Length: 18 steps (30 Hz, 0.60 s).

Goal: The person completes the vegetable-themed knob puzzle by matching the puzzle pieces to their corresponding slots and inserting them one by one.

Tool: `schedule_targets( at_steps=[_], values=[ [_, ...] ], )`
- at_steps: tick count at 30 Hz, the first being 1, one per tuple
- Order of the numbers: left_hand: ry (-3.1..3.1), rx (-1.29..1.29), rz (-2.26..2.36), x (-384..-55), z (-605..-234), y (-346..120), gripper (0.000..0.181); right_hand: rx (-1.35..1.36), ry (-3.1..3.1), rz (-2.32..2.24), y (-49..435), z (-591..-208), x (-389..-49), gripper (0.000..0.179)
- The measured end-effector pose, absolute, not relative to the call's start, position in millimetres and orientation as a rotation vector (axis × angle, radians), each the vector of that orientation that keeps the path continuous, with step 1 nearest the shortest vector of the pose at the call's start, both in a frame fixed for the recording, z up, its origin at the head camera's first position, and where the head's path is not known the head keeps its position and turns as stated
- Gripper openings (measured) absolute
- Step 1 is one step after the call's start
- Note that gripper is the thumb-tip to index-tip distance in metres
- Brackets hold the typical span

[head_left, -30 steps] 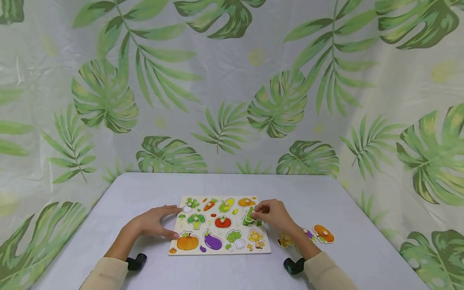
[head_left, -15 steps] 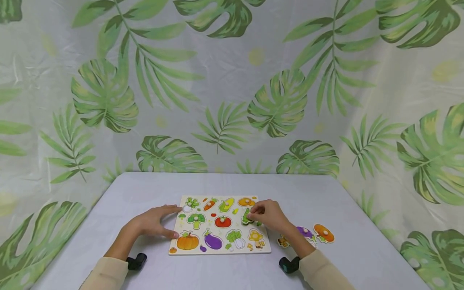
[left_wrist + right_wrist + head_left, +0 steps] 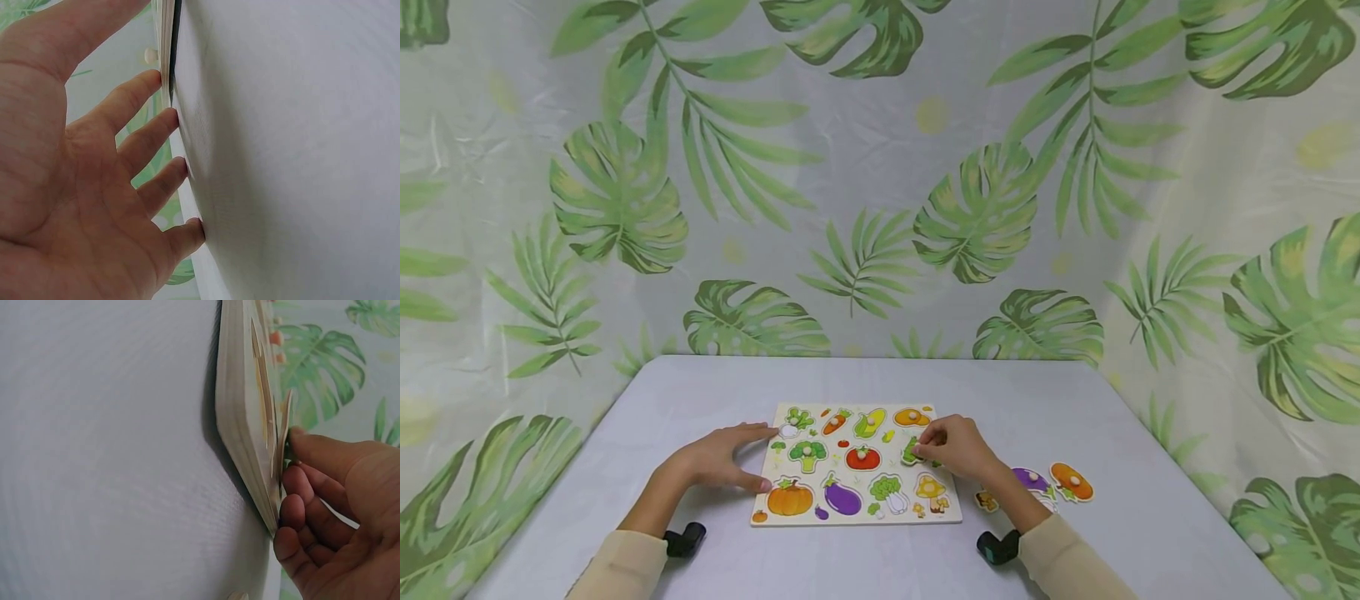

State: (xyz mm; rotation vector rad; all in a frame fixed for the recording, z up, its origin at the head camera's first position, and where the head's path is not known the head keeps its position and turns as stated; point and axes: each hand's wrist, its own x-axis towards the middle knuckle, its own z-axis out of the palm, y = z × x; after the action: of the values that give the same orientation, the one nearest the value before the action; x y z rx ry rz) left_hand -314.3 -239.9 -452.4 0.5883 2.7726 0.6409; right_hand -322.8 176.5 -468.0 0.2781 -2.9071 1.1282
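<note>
A wooden vegetable puzzle board point(image 3: 951, 518) lies on the table. My left hand point(image 3: 722, 458) is at its left side, thumb and fingers spread. In the left wrist view the fingertips point(image 3: 170, 115) are right at the board's edge. My right hand point(image 3: 958, 446) is over the board's right side and pinches a green vegetable puzzle piece point(image 3: 910, 454), partly covered by the fingers. From the right wrist, this thin piece point(image 3: 285, 422) shows edge-on, tilted close over the board. Knobbed broccoli point(image 3: 807, 456), tomato point(image 3: 862, 458) and corn point(image 3: 870, 423) pieces sit in the board.
To the board's right lie loose pieces: an orange one point(image 3: 1071, 482), a purple eggplant point(image 3: 1030, 479) and a brown-yellow one point(image 3: 987, 501), partly hidden by my right forearm. A white cloth covers the table point(image 3: 700, 400). Behind it hangs a leaf-patterned curtain point(image 3: 880, 167).
My right hand has shifted slightly left with the green piece, and the forearm has moved left, uncovering more of the eggplant piece. The left hand stays put.
</note>
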Motion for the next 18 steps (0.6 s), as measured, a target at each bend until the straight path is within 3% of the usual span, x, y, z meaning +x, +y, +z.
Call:
schedule_targets(
  at_steps=[18],
  values=[
    [2.775,0.555,0.619,-315.1,-451.6,-238.3,0.092,0.32,-2.912,1.1,177.0,-470.6,-325.9,0.013]
  ],
)
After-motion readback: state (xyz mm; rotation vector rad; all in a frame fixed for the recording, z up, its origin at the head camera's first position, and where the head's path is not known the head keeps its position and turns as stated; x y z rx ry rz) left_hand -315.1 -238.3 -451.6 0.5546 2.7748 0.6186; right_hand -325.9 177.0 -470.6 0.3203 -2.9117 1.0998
